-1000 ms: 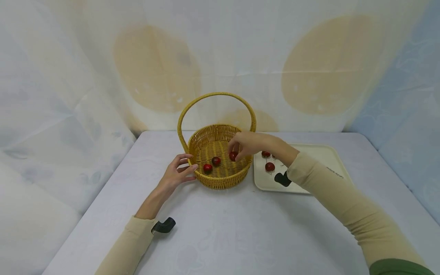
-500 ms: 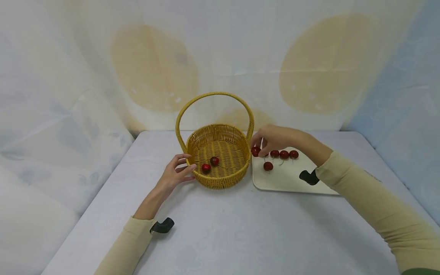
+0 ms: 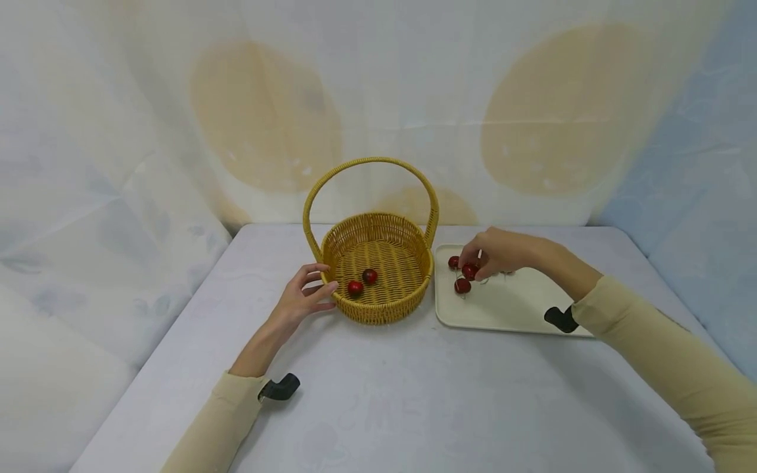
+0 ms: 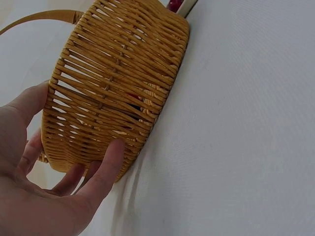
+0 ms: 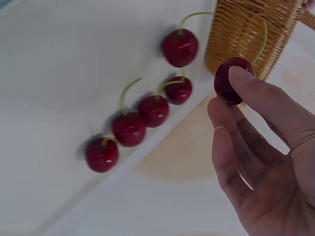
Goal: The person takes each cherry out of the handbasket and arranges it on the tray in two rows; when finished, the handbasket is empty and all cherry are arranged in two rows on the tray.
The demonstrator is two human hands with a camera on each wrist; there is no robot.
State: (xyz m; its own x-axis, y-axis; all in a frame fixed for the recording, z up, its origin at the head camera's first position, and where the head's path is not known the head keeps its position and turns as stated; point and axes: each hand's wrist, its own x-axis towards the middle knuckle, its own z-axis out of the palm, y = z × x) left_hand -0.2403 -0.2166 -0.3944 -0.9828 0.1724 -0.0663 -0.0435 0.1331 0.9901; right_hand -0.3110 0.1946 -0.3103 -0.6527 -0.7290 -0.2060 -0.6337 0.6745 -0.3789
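Note:
My right hand (image 3: 499, 253) pinches a dark red cherry (image 5: 229, 81) between thumb and fingertips, its green stem pointing up in the right wrist view. The hand is over the left part of a cream tray (image 3: 508, 312), where several cherries (image 5: 129, 129) with stems lie, some in a row along one edge. My left hand (image 3: 304, 294) rests against the left side of a yellow wicker basket (image 3: 378, 314), fingers spread at its rim and outer wall. Two cherries (image 3: 363, 282) lie inside the basket, toward its front left.
The basket's tall arched handle (image 3: 372, 159) stands upright over it. The tray lies just right of the basket on a white-covered table (image 3: 378, 394). Patterned cloth (image 3: 378, 85) hangs behind and at both sides.
My right hand has moved right with the cherry, from over the basket, past its right rim, to over the tray. The left hand keeps its place at the basket.

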